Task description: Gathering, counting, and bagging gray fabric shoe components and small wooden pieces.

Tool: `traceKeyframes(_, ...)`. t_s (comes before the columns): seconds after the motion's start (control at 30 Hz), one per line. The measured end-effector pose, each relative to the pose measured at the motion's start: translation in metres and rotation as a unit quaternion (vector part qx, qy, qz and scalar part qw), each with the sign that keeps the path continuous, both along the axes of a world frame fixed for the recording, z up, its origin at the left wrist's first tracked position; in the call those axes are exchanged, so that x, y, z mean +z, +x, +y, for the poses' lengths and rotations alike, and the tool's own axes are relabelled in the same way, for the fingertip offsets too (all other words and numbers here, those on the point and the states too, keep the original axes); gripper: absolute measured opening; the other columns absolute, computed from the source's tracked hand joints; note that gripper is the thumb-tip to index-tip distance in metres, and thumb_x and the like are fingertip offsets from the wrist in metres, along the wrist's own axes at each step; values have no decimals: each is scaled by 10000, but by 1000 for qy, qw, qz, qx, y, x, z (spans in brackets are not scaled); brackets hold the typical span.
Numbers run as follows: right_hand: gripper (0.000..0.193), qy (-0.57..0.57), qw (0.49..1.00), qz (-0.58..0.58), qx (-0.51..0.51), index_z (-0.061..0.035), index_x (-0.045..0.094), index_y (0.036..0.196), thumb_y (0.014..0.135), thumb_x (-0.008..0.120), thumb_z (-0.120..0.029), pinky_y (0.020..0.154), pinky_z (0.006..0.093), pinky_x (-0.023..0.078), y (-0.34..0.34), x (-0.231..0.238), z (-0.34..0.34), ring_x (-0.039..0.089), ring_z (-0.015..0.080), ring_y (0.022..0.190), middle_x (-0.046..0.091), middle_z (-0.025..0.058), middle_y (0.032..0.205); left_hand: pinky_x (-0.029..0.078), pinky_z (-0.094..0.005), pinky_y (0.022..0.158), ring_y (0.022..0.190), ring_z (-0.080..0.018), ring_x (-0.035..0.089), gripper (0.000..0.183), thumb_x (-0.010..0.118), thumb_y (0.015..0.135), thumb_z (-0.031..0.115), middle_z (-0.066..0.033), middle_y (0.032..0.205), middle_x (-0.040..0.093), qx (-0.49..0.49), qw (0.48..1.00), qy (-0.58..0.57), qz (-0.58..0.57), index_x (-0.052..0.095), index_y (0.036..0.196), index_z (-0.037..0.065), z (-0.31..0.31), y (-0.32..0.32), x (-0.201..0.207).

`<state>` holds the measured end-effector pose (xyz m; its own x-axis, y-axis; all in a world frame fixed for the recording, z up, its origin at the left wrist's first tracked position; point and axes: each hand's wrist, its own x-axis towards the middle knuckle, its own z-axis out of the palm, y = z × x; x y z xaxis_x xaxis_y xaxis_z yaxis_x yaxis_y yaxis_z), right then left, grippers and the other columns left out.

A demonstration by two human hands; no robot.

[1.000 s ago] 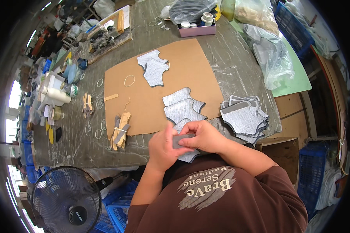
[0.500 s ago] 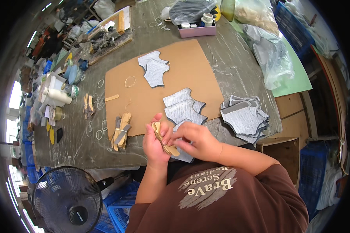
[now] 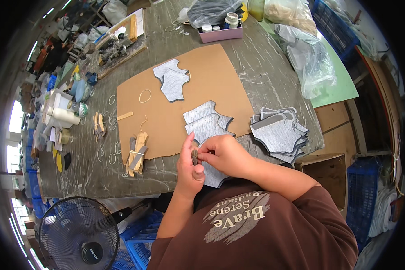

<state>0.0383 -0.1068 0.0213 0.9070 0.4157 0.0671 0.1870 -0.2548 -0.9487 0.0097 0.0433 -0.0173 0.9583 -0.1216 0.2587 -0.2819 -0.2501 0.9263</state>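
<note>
My left hand [image 3: 189, 173] is closed around a small stack of strips [image 3: 194, 156], its index finger pointing up and the thumb along the near side. The stack's dark edge faces up between the fingers. My right hand [image 3: 227, 155] pinches at the stack from the right, its fingertips touching it. Partly hidden under both hands lie overlapping grey fabric-faced pieces [image 3: 206, 121] with curved edges. Left of the hands, a bundle of tan and grey strips [image 3: 138, 155] is bound with a rubber band.
Brown cardboard [image 3: 139, 103] covers the table's middle, bearing more grey pieces [image 3: 174, 83], a loose rubber band [image 3: 145, 96] and one tan strip [image 3: 125, 115]. A grey pile [image 3: 279, 135] lies right; a smaller strip bundle [image 3: 99, 126] left. A fan [image 3: 78, 234] stands lower left.
My left hand has turned and risen slightly, so the strips now show their edge rather than their tan faces. My right hand has moved in close to them. The whole view has shifted a little.
</note>
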Motion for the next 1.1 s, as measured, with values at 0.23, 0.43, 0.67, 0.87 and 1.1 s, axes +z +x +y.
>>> traceKeyframes(0.23,72,-66,992,-110,1,-48,636,679,726,627,-103,546,345,472,-6,1,3,602,254,612,618,78,658,313,-173,478,558,-37,395,1035,235,716,787,13,793,467,-15,966,-225,127,303,1296,-67,-7,-1,-2)
traceKeyframes(0.43,82,-107,989,-103,3,-70,642,674,715,626,-139,552,364,472,-9,-10,6,598,266,623,624,67,676,295,-155,494,596,-19,374,1102,277,651,825,26,845,443,5,983,-162,90,308,1300,-65,-6,1,-5)
traceKeyframes(0.67,85,-85,993,-79,-16,-43,644,672,689,632,-125,541,358,468,-9,-12,9,590,288,592,615,111,654,362,-237,674,762,-110,389,1089,305,694,800,-47,902,384,34,999,-14,-24,286,1301,-104,-9,0,-6)
traceKeyframes(0.87,73,15,996,90,20,6,608,667,723,616,-40,533,278,449,-3,-8,5,569,104,582,585,63,590,356,-215,681,777,-67,412,1108,340,660,810,-11,883,413,18,993,-110,46,296,1310,-86,-9,-3,-7)
traceKeyframes(1.1,51,354,889,279,78,5,511,839,850,516,-45,671,269,475,-2,-34,4,589,137,714,616,86,790,456,-251,470,558,-131,511,345,491,912,344,-68,782,492,7,863,-459,211,494,965,3,-6,4,5)
